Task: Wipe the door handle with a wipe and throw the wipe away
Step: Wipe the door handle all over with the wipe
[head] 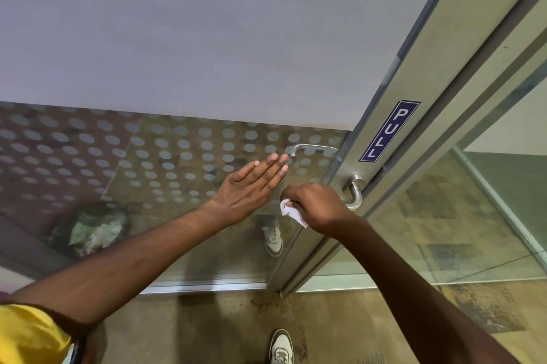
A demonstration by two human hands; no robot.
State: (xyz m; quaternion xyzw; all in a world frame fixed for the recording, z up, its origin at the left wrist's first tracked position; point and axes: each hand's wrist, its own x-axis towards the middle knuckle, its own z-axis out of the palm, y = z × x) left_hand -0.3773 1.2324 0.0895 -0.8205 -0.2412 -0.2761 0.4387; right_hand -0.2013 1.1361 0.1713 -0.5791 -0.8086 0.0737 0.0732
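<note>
Right now the right hand (318, 205) grips the wipe (291, 212) in a closed fist over the handle (353, 192), just below the PULL sign (389, 131). Left hand (254, 186), fingers flat and empty, braces the glass (177, 156) beside the handle. Loose wipe corners risk missing the handle's underside.

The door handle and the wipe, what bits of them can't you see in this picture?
Head view only:
- door handle: the grip is hidden under the right hand; only its bent end shows.
- wipe: mostly bunched inside that fist; a white corner sticks out.
- Whether wipe touches metal: hidden by the fingers.
- bin: blurred behind the glass door.
</note>
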